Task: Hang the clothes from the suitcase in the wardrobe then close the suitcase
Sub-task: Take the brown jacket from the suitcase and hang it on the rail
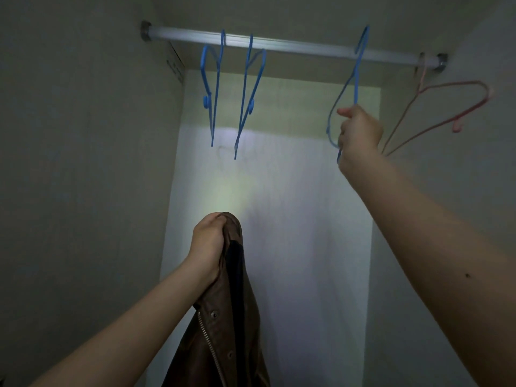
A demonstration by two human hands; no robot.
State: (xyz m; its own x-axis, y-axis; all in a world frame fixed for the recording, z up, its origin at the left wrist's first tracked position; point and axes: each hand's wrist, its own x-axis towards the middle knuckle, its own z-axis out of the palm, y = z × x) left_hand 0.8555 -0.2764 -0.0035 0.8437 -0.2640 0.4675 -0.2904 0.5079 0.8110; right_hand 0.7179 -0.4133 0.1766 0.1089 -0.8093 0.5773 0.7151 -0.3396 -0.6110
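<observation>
Four hangers on rail (293, 47) | my right hand (360, 132) closed on blue hanger (353, 79) near rail's right end | my left hand (208, 244) fisted around brown jacket (229, 325), hanging below rail

Jacket (223, 317): I see brown leather, zip and snaps showing, hanging bunched from its top, low centre | Blue hanger (356, 79): hooked on wardrobe rail (293, 47), right of centre, tilted | Wardrobe: open, interior dim.
</observation>
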